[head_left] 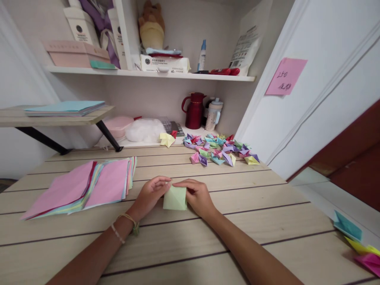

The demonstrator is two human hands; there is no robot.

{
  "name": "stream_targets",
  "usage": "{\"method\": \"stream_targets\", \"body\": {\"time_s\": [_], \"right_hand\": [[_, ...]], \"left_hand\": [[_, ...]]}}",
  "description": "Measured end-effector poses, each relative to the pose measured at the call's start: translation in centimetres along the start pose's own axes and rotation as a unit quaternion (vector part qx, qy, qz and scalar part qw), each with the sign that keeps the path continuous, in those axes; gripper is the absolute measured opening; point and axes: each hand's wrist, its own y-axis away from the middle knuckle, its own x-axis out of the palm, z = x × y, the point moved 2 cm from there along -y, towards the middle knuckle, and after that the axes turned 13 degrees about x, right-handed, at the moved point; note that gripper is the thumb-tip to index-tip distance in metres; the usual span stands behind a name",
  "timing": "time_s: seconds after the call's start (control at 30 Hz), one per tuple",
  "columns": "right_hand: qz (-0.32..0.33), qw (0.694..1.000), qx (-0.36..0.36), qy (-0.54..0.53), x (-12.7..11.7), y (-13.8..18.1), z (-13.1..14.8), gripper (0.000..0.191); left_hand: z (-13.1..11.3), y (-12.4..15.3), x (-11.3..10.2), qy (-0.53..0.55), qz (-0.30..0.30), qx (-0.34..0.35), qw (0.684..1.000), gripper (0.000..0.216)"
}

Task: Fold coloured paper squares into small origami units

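Note:
A pale green square of folded paper (pixel 175 198) is between my hands above the slatted table. Creases run across its face towards the top corner. My left hand (pixel 152 192) pinches its upper left edge with the thumb, the fingers curled behind. On the other side, my right hand (pixel 198 194) holds the right edge, its index finger lying along the top. Part of the right fingers is hidden by the paper and the hand itself. Beyond my hands lies a heap of small folded paper boats (pixel 218 153) in several colours.
Stacks of coloured paper (pixel 108 186) lie at the left, beneath a small raised shelf (pixel 99 114) with more sheets (pixel 67 106). A red jug (pixel 194 111) and a cup (pixel 213 114) stand at the back. Larger folded papers (pixel 348 226) sit at the right edge.

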Motion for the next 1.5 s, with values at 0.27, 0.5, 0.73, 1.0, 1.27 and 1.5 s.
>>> {"method": "stream_targets", "body": {"time_s": [0.27, 0.5, 0.73, 1.0, 1.27, 1.5], "right_hand": [[0.089, 0.988, 0.1, -0.078, 0.5, -0.1, -0.6, 0.029], [-0.047, 0.984, 0.123, -0.116, -0.4, -0.5, -0.9, 0.021], [-0.017, 0.961, 0.173, -0.215, -0.2, -0.7, -1.0, 0.024], [-0.017, 0.96, 0.149, -0.238, 0.0, -0.8, -1.4, 0.021], [-0.018, 0.994, 0.099, -0.047, -0.2, -0.6, -0.9, 0.034], [0.013, 0.991, 0.103, -0.087, -0.1, -0.4, -0.7, 0.024]], "left_hand": [[0.7, -0.2, -0.8, 0.045, -0.103, 0.008, 0.994, 0.028], [0.0, 0.0, -0.3, 0.074, -0.021, 0.001, 0.997, 0.028], [0.1, -0.1, -0.4, 0.016, -0.036, 0.005, 0.999, 0.02], [0.2, -0.1, -0.4, 0.015, -0.062, 0.023, 0.998, 0.021], [0.4, 0.1, 0.0, 0.016, -0.023, 0.02, 0.999, 0.046], [0.4, 0.1, -0.2, -0.052, -0.031, 0.034, 0.998, 0.023]]}}
